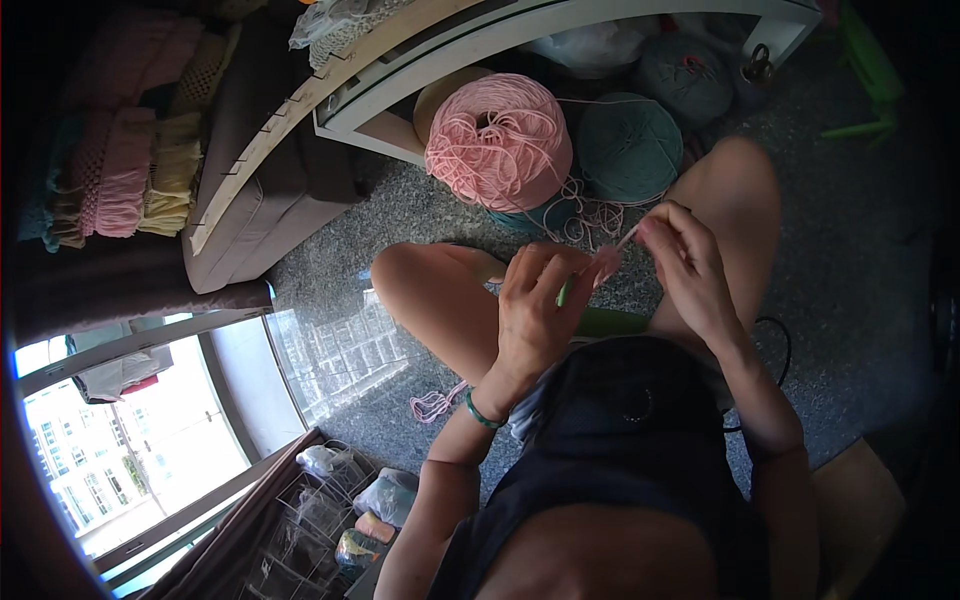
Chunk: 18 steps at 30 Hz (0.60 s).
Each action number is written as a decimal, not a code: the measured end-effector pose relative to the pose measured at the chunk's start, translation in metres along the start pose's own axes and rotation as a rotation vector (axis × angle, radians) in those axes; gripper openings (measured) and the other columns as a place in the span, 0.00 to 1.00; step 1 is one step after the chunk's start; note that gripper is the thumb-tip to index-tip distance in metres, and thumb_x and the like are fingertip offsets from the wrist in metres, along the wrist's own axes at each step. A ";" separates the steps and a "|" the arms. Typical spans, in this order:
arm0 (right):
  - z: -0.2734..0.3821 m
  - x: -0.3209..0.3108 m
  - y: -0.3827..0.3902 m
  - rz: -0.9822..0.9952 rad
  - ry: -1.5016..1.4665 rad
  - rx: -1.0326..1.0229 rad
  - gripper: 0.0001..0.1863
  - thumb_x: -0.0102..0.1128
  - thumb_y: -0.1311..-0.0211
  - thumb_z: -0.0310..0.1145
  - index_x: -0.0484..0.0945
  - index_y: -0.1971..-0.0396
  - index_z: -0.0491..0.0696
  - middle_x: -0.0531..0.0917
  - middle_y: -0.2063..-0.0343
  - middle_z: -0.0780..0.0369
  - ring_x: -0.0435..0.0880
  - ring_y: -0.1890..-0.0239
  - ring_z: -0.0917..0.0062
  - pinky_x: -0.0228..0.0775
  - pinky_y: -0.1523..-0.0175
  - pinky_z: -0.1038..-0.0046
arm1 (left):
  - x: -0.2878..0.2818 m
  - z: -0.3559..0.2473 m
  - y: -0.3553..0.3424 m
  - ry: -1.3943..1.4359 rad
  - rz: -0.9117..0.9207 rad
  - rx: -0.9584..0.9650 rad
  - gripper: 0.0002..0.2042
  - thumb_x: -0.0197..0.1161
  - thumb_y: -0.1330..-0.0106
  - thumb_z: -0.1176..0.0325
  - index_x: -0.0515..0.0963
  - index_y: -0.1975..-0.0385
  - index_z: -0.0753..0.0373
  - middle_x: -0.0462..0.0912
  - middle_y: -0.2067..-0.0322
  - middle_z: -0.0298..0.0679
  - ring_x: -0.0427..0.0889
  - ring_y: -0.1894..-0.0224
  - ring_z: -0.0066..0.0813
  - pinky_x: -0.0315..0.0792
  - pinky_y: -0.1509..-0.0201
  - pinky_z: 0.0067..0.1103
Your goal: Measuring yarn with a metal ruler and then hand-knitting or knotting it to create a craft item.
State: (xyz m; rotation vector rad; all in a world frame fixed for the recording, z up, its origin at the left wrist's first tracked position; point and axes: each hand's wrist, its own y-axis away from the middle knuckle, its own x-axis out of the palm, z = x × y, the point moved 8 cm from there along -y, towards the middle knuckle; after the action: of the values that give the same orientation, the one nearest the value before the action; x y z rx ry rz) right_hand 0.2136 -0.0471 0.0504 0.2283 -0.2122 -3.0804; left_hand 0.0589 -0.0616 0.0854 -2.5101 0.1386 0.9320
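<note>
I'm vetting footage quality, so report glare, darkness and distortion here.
Head view: the window is blown nearly white; head view: its bright reflection glares off the floor at left; head view: the right edge sinks into darkness; head view: the wooden strip bows in the fisheye; head view: stitches in the small pink piece are hard to distinguish.

A person's left grip (540, 298) hides most of a green tool (566, 291), its type impossible to tell, while stitches in the pink yarn work (606, 262) beside it are too small to read. A large pink yarn ball (500, 145) covers much of a teal bundle (545, 216) beneath, the top edge crops a pale netted bundle (345, 38), and shadow blurs a green stool (868, 62).
</note>
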 end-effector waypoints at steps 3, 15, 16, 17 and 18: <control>-0.005 0.000 0.002 0.019 -0.187 0.067 0.12 0.45 0.32 0.35 0.72 0.72 0.45 0.64 0.86 0.71 0.58 0.87 0.93 0.50 0.82 0.85 | -0.003 0.002 -0.002 -0.023 0.019 -0.047 0.10 0.65 0.52 0.80 0.77 0.70 0.61 0.77 0.71 0.38 0.78 0.67 0.35 0.72 0.63 0.25; 0.013 0.023 0.013 0.183 -0.297 0.002 0.07 0.51 0.36 0.27 0.77 0.64 0.41 0.75 0.79 0.69 0.67 0.81 0.93 0.58 0.77 0.87 | -0.007 -0.025 -0.015 0.032 0.144 0.246 0.08 0.63 0.48 0.77 0.75 0.68 0.62 0.76 0.66 0.36 0.75 0.67 0.34 0.69 0.62 0.25; 0.013 0.022 0.013 0.183 -0.296 0.003 0.07 0.51 0.36 0.27 0.77 0.64 0.41 0.75 0.79 0.69 0.67 0.81 0.93 0.58 0.77 0.87 | -0.006 -0.021 -0.018 0.115 0.129 0.205 0.08 0.63 0.48 0.77 0.75 0.68 0.62 0.76 0.66 0.37 0.76 0.67 0.32 0.70 0.63 0.23; 0.014 0.022 0.014 0.207 -0.290 0.000 0.07 0.51 0.36 0.26 0.77 0.65 0.40 0.75 0.79 0.68 0.68 0.80 0.92 0.59 0.76 0.87 | -0.005 -0.016 -0.020 0.199 0.114 0.163 0.08 0.64 0.48 0.77 0.75 0.69 0.63 0.76 0.67 0.38 0.76 0.67 0.30 0.71 0.64 0.22; 0.015 0.022 0.014 0.231 -0.284 -0.003 0.07 0.51 0.36 0.26 0.77 0.65 0.40 0.76 0.78 0.68 0.69 0.78 0.92 0.59 0.75 0.88 | -0.005 -0.012 -0.021 0.282 0.099 0.122 0.08 0.65 0.49 0.77 0.75 0.69 0.63 0.76 0.67 0.39 0.77 0.67 0.28 0.71 0.64 0.20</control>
State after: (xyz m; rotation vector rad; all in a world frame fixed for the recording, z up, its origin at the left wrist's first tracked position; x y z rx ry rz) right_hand 0.1903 -0.0602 0.0638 -0.2212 -0.2260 -2.8696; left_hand 0.0673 -0.0485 0.1048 -2.5257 0.3991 0.5815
